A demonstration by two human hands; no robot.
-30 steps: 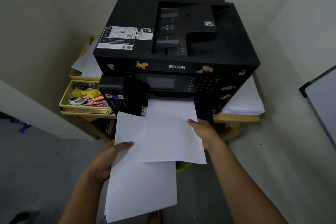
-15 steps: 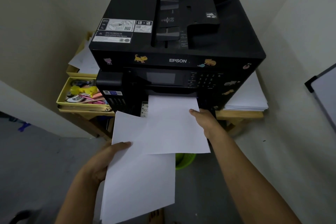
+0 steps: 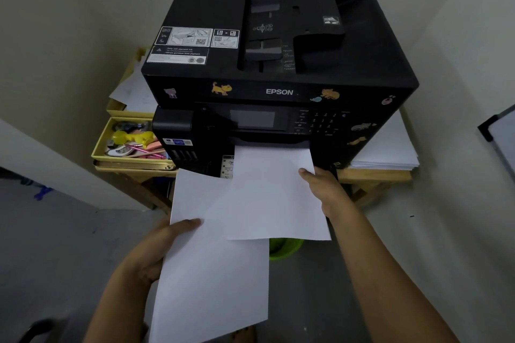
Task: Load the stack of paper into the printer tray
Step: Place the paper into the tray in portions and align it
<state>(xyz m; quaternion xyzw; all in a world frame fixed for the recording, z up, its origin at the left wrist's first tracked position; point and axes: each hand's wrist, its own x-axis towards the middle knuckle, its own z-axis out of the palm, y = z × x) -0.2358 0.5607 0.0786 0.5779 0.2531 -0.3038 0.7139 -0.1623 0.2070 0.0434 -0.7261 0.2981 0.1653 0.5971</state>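
Note:
A black Epson printer point(image 3: 278, 64) stands on a wooden table. A white sheet of paper point(image 3: 273, 192) sticks out of its front opening below the control panel, its far edge inside the slot. My right hand point(image 3: 323, 189) grips that sheet's right edge, thumb on top. My left hand point(image 3: 158, 248) holds a second lot of white paper point(image 3: 214, 281) by its left edge, thumb on top, lower and to the left, partly under the first sheet. The tray itself is hidden by the paper.
A stack of white paper point(image 3: 387, 147) lies on the wooden table point(image 3: 373, 175) right of the printer. A yellow box point(image 3: 131, 142) of pens and small items sits on the left. A green bucket point(image 3: 284, 248) stands on the grey floor. Walls close in on both sides.
The sheet in my right hand has gone slightly further toward the printer opening. My left hand with its paper has stayed at about the same place.

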